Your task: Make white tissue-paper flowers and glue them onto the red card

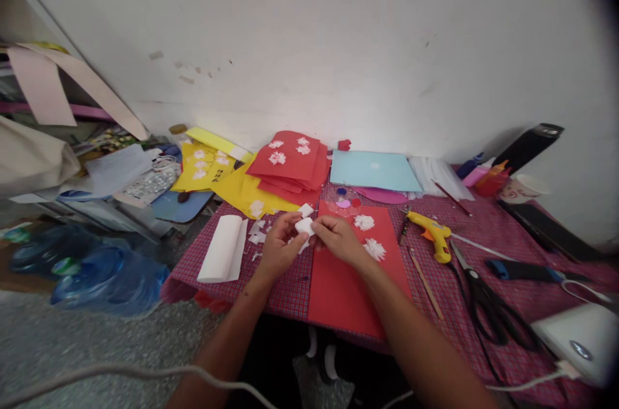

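Two hands (282, 241) (336, 238), one white piece (304, 226) (pinched), one glue gun (438, 238)

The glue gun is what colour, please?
The glue gun is yellow, seen best in the head view.

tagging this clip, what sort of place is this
Probably a paper-craft corner: the cloth-covered table holds a yellow glue gun, black-handled scissors and a red sheet bearing white flowers.
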Available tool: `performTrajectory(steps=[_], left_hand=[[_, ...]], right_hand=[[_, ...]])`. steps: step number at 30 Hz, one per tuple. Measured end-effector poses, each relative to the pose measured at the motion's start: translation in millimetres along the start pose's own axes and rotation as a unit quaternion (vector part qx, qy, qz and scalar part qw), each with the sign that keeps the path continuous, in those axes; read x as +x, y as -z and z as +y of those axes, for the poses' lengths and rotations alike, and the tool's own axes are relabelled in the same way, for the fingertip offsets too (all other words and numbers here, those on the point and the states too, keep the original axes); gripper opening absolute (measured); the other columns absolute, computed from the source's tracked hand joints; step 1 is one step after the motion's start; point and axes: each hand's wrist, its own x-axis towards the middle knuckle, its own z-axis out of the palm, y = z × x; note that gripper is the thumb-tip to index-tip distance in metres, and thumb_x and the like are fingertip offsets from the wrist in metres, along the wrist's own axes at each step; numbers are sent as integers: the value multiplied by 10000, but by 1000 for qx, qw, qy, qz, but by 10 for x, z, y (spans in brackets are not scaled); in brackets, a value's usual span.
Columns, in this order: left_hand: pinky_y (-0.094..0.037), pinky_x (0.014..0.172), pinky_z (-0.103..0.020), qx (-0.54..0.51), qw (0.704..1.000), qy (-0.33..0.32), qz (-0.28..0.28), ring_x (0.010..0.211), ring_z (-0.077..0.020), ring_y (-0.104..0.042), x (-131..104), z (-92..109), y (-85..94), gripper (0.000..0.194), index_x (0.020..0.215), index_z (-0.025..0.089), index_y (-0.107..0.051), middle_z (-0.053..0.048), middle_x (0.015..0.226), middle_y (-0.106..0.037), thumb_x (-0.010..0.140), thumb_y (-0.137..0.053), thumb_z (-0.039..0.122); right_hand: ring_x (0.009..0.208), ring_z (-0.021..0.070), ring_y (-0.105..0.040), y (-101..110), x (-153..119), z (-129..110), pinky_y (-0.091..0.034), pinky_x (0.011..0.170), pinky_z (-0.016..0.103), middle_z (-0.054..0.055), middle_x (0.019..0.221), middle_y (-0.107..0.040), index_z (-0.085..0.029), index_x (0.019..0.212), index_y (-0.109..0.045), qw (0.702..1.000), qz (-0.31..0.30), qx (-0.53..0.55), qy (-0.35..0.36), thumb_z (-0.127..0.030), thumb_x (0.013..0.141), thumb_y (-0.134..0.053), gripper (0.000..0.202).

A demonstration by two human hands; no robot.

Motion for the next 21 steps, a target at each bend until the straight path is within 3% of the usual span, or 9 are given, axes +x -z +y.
performTrajectory(steps=[4, 8, 13, 21], left_hand=[[-508, 719, -264, 86, 996, -23, -17, 785, -137, -633, -10, -24, 2, 353, 1173, 217, -608, -52, 1012, -668, 830, -688, 222], [-506, 740, -269, 181, 983, -44, 3, 825, -148, -636, 0, -11, 14, 212, 1036, 210, -693, -63, 1044, -676, 826, -687, 232], [-527, 749, -288, 130, 991, 2, 28, 852, -176, -665, 1, -37, 35, 214, 1038, 200, -702, -59, 967, -709, 863, -660, 316], [-518, 857, -327, 131, 991, -1, 22, 923, -189, -667, 11, 16, 34, 201, 1029, 203, -721, -66, 1007, -722, 890, -625, 311]], right_hand=[[515, 115, -552, 9, 14, 11, -417, 513, 226, -9, 578, -611, -193, 677, -587, 999, 37, -38, -2, -422, 931, -511, 351], [517, 122, -562, 9, 2, -12, -429, 518, 236, -3, 598, -622, -196, 693, -591, 1000, 26, -10, 2, -473, 921, -533, 364], [587, 127, -580, -2, -19, -62, -467, 576, 254, 3, 723, -650, -197, 796, -633, 997, -30, 70, 22, -465, 829, -660, 271], [566, 121, -550, -27, -1, -62, -448, 558, 242, -19, 632, -597, -190, 721, -627, 999, -7, 36, 26, -374, 830, -650, 214]])
